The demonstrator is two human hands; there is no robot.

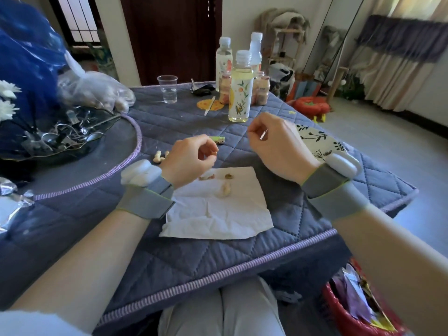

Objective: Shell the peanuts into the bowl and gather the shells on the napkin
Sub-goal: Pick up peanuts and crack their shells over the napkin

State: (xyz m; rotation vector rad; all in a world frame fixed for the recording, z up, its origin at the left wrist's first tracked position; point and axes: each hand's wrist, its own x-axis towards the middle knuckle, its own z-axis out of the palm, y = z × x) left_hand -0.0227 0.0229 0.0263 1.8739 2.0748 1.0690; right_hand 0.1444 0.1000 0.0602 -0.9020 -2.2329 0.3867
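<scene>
A white napkin lies on the quilted table in front of me. A pale peanut shell and two small brownish shell bits rest on its far part. My left hand hovers over the napkin's far left corner, fingers curled around a small peanut piece at the fingertips. My right hand is raised to the right with thumb and fingers pinched together; nothing shows between them. A white bowl with a dark leaf pattern stands behind the right hand, half hidden. A few whole peanuts lie left of my left hand.
Several bottles, the nearest one filled with yellow liquid, and a clear plastic cup stand at the table's far side. A glass dish of metal clips and a plastic bag fill the left. A green wrapper lies between my hands. A red basket sits on the floor, lower right.
</scene>
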